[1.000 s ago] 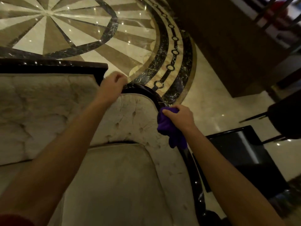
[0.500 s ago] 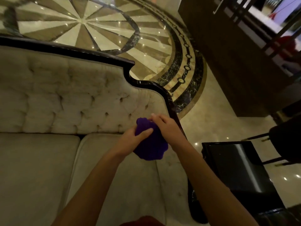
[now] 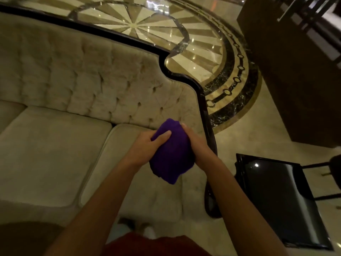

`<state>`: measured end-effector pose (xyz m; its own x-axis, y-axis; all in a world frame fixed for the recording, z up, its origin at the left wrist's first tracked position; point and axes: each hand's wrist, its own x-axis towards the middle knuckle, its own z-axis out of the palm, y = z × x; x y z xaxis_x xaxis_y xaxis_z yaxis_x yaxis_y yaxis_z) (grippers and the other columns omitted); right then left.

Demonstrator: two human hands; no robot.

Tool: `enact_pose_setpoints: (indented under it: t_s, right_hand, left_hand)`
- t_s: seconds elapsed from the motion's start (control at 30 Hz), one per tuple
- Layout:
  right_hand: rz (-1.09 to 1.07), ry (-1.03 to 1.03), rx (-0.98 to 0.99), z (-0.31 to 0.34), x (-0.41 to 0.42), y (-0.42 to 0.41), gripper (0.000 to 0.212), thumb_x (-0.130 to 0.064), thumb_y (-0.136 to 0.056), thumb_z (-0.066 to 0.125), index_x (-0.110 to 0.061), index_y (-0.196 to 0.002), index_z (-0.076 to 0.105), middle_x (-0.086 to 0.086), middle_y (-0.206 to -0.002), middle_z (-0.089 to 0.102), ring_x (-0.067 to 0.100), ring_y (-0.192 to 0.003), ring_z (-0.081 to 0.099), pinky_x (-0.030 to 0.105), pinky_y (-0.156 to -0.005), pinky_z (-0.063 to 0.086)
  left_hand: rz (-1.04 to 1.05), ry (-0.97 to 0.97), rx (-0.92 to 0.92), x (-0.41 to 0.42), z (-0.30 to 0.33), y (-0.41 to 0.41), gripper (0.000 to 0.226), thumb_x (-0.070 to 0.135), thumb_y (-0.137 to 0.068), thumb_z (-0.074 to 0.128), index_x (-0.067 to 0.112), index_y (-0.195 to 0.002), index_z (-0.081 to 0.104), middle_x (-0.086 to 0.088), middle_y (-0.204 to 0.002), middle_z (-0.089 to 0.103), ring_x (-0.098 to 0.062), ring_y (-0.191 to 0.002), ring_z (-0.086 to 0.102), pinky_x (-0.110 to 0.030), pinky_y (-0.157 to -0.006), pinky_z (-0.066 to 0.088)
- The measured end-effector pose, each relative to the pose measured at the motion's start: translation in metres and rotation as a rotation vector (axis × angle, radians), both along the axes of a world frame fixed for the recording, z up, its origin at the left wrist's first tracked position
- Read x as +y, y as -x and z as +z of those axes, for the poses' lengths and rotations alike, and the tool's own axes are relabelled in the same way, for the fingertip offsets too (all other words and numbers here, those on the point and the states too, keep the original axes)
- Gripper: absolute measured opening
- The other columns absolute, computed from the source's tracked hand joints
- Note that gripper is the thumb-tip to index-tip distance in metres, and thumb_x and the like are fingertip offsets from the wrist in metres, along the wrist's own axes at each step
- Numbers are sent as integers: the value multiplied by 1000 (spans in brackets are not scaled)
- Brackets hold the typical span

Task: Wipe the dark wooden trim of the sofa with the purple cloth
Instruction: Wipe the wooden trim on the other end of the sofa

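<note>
The purple cloth (image 3: 171,154) is bunched between both hands above the right end of the beige tufted sofa (image 3: 73,89). My left hand (image 3: 147,145) grips its left side, thumb across the top. My right hand (image 3: 195,143) holds its right side. The dark wooden trim (image 3: 201,93) runs along the top of the sofa back, curves down in a step and follows the right arm toward the floor. Neither hand nor the cloth touches the trim; it passes just right of my right hand.
A glossy black side table (image 3: 280,196) stands right of the sofa arm. Behind the sofa lies a polished marble floor with a starburst inlay (image 3: 140,23). A dark wooden counter (image 3: 295,71) rises at the far right. A dark chair (image 3: 334,170) pokes in at the right edge.
My left hand left the trim at the sofa back and came to the cloth. Both hands with the cloth drew away from the trim and now bunch it over the seat.
</note>
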<state>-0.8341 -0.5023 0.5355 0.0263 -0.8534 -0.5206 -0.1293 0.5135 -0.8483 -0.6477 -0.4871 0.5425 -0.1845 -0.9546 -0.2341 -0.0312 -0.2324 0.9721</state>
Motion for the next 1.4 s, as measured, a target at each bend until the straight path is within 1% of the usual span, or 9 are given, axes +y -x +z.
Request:
enact_pose_setpoints:
  t_s: [0.17,0.37,0.6,0.67,0.8,0.93,1.1,1.27,1.4]
  right_hand:
    - [124,-2,-166,-6,35,-11,38,-79,-81,65,-48,-96,81,-12,-103,81,8,-97,77,21,-71,62]
    - [337,105,-153,-13,49,-70,40,-34,-92,77,-19,-128,70,8,-121,77,27,-113,73,40,-95,61]
    - [576,253,204,-20,33,-175,34,-47,-74,85,-24,-92,69,-1,-90,77,20,-89,74,44,-83,60]
    - [572,354,168,-17,30,-213,22,-31,-85,82,-23,-102,69,5,-107,76,24,-105,72,45,-95,59]
    - [710,420,-63,4,43,-305,33,-47,-92,60,-30,-118,71,-6,-121,76,8,-118,68,40,-105,54]
    - [1020,396,-54,8,64,-398,48,-45,-105,40,-15,-127,71,-1,-122,76,10,-120,68,38,-110,49]
    - [1241,166,-2,-6,69,-487,62,-69,-97,32,-30,-110,79,1,-114,79,19,-111,73,45,-107,51]
    - [1222,273,80,-23,64,-557,61,-70,-94,37,-28,-100,80,1,-101,80,18,-100,74,38,-97,57]
    - [982,483,136,-42,61,-616,24,-41,-99,60,-24,-106,75,-4,-101,78,10,-99,73,39,-94,59]
  left_hand:
    - [57,20,-73,48,3,-20,40,40,-101,64,3,-108,76,-13,-101,80,-24,-94,76,-39,-78,62]
    - [223,126,-282,101,-4,-84,21,34,-105,60,31,-91,76,11,-82,77,-4,-80,73,-22,-68,54]
    - [460,134,-428,149,-10,-182,26,37,-105,59,20,-113,76,6,-97,78,-12,-91,72,-36,-82,59]
    - [431,100,-387,160,-11,-211,22,36,-105,60,21,-112,75,7,-97,78,-10,-91,73,-38,-81,61]
    - [319,9,-446,177,-12,-279,18,40,-102,63,25,-103,73,5,-92,76,-16,-86,73,-49,-82,61]
    - [234,-14,-465,184,-15,-349,12,44,-98,67,35,-99,73,13,-91,75,-4,-83,72,-41,-80,63]
    - [218,27,-404,200,-9,-436,27,43,-100,66,31,-123,73,10,-111,76,-5,-94,74,-27,-79,62]
    - [309,-1,-485,222,-9,-512,27,45,-100,64,23,-112,74,4,-94,77,-6,-80,72,-24,-68,60]
    - [457,-75,-476,239,-14,-558,32,49,-99,63,24,-116,72,7,-97,76,-4,-82,71,-27,-75,62]
